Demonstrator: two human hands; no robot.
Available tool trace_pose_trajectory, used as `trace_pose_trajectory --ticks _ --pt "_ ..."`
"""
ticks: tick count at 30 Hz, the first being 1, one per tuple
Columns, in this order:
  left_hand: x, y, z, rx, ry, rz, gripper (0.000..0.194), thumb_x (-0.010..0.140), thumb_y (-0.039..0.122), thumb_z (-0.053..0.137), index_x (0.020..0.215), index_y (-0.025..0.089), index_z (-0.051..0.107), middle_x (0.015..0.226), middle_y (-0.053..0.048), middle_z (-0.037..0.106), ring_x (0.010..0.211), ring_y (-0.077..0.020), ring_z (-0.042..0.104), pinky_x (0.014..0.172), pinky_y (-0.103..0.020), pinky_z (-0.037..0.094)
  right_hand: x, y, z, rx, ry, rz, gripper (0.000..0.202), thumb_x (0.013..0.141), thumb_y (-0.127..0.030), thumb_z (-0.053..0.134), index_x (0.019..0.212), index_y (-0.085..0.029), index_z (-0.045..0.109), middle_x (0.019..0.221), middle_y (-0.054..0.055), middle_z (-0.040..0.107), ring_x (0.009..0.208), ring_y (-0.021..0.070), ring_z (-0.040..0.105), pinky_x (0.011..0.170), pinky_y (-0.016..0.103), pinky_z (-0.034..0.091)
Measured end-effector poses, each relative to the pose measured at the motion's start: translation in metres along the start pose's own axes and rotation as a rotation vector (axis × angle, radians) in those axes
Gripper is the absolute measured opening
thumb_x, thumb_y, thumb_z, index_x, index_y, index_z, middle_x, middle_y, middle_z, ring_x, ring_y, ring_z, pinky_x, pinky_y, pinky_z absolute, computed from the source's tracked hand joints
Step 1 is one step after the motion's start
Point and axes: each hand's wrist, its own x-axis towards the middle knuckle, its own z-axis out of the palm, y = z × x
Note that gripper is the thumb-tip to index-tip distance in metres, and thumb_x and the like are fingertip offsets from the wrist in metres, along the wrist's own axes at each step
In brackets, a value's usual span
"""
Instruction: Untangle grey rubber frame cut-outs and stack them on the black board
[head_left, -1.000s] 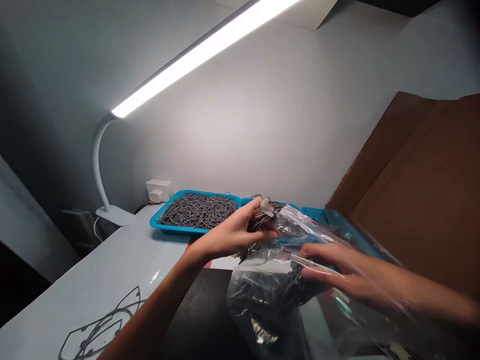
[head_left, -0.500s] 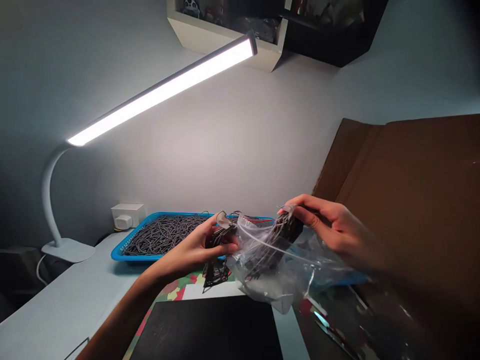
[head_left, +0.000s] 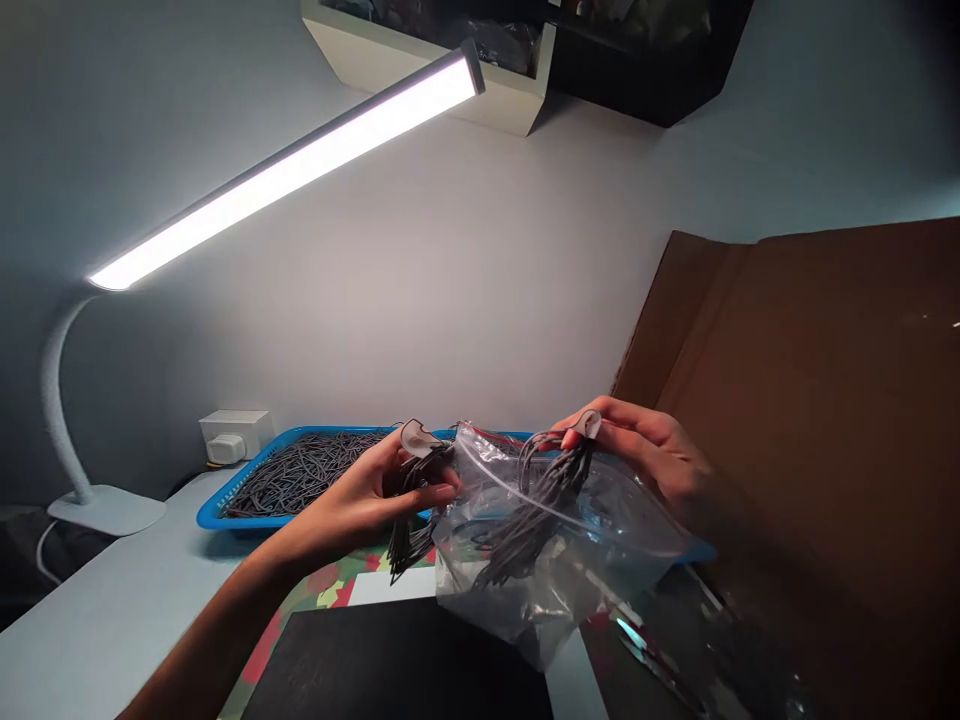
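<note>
White tabletop (head_left: 135, 590), lamp (head_left: 285, 170) at left edge, wall shelf (head_left: 360, 52) cut off above, left hand's grip (head_left: 371, 495) around grey strands (head_left: 409, 545), right hand's grip (head_left: 649, 445) pinching another bundle (head_left: 568, 475), lower end hazy through clear bag (head_left: 540, 610)

Our clear bag (head_left: 510, 615)

Our left hand (head_left: 364, 495) holds gray strings (head_left: 409, 552) beside the bag. Our right hand (head_left: 656, 445) pinches a second bunch (head_left: 547, 490), its ends inside. Behind them, a blue basket (head_left: 240, 521) holds more strings (head_left: 300, 476). A lamp (head_left: 300, 170) shines above.
</note>
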Motion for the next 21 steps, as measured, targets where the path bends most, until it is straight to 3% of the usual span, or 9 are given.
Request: trace_pose_trajectory --ticks 3,7,12,16,21 --pt "0.0 0.002 0.002 0.002 -0.005 0.005 0.03 0.096 0.039 0.088 0.11 0.021 0.068 0.102 -0.005 0.079 0.099 -0.0227 0.075 0.085 -0.034 0.06 -0.002 0.001 0.001 -0.032 -0.019 0.003 0.033 0.113 -0.052 0.062 0.103 -0.024 0.075 0.114 0.008 0.081 0.12 0.0267 0.076 0.11 0.047 0.06" --pt "-0.002 0.007 0.008 0.006 0.019 -0.007 0.03 0.097 0.04 0.087 0.106 0.021 0.066 0.103 -0.005 0.079 0.099 -0.0216 0.075 0.086 -0.033 0.06 -0.006 0.001 -0.003 -0.386 -0.027 -0.077 0.036 0.116 -0.055 0.051 0.11 -0.028 0.073 0.108 0.006 0.08 0.113 0.0281 0.075 0.107 0.049 0.059" --pt "-0.001 0.009 0.011 0.019 0.025 -0.024 0.032 0.096 0.042 0.088 0.104 0.021 0.064 0.105 -0.006 0.08 0.102 -0.0226 0.075 0.09 -0.035 0.06 -0.01 -0.011 -0.008 -0.79 -0.106 -0.231 0.025 0.117 -0.036 0.051 0.115 -0.028 0.074 0.124 0.009 0.074 0.111 0.0261 0.071 0.1 0.043 0.057" --pt "0.0 0.005 0.01 0.038 0.018 0.0 0.031 0.097 0.043 0.086 0.104 0.022 0.064 0.106 -0.006 0.08 0.101 -0.022 0.074 0.09 -0.034 0.06 -0.012 -0.015 -0.006 -0.64 -0.055 -0.186 0.028 0.118 -0.038 0.049 0.111 -0.026 0.074 0.109 0.007 0.075 0.102 0.0226 0.071 0.094 0.038 0.058" --pt "0.0 0.005 0.011 0.036 0.024 -0.01 0.032 0.096 0.044 0.087 0.103 0.022 0.065 0.102 -0.005 0.078 0.101 -0.0222 0.074 0.088 -0.034 0.061 -0.012 -0.01 -0.004 -0.383 0.123 -0.063 0.035 0.115 -0.051 0.058 0.111 -0.022 0.078 0.114 0.009 0.081 0.105 0.023 0.076 0.096 0.037 0.061"
